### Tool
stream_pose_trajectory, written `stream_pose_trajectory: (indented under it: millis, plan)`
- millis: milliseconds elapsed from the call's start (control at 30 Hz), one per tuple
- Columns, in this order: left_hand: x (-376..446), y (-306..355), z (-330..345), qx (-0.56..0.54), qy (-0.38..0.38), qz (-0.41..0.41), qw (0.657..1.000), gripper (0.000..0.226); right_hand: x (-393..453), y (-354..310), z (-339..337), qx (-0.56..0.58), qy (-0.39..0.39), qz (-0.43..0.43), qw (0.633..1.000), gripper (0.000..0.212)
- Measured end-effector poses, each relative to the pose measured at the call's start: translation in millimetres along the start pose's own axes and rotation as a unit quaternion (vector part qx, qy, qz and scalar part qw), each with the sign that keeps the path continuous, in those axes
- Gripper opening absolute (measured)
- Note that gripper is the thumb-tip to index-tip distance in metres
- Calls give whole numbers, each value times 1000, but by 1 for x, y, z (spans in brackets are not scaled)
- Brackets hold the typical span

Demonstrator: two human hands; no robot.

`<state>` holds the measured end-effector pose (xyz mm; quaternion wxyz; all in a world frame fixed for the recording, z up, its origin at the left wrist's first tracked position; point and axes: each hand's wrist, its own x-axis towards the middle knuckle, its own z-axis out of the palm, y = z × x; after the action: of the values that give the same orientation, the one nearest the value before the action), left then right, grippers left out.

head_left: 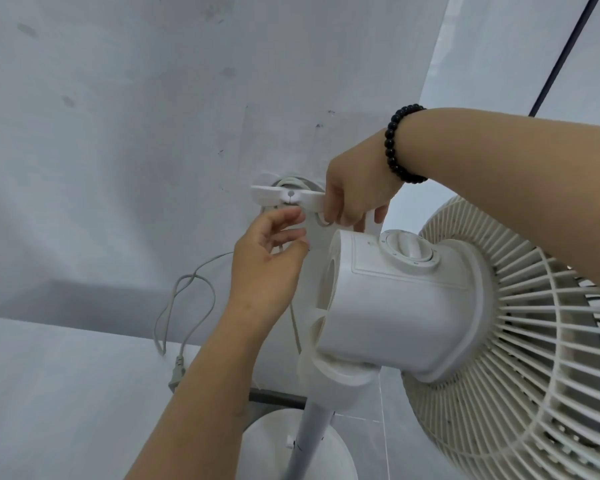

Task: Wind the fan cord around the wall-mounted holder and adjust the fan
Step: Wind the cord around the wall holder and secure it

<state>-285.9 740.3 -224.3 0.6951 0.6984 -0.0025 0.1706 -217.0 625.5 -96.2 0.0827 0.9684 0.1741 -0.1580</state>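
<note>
Now: two hands at one holder

We see one fan (413, 306) on its pole, one white holder (288, 195) on the wall (118, 133), and one cord (187, 299). Some of the cord is coiled behind the holder; the rest hangs in loops down the wall, its plug (176, 374) dangling low. Our right hand (357, 192), with one beaded bracelet (397, 147), pinches the holder's right arm. Our left hand (271, 258) is half-curled, fingers touching the cord just below the holder.
</note>
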Motion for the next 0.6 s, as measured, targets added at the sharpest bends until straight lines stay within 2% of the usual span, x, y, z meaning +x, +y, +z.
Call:
stream_pose_trajectory:
  millis: [100,267,367,467,600]
  plan:
    - [-1,-6,0,48,-65,7,997,40,-2,5,-2,78,-46,-26,996,25]
    - [-6,-14,-1,159,-93,110,977,49,-8,22,-9,238,-48,-34,969,20]
    - [-7,-17,0,180,-109,113,971,56,-11,30,-12,320,-54,-33,945,17]
    - [-6,-17,1,175,-125,100,971,59,-13,27,-12,345,-62,-33,936,15]
    - [-4,-15,2,145,-120,78,979,56,-11,17,-12,314,-73,-57,945,24]
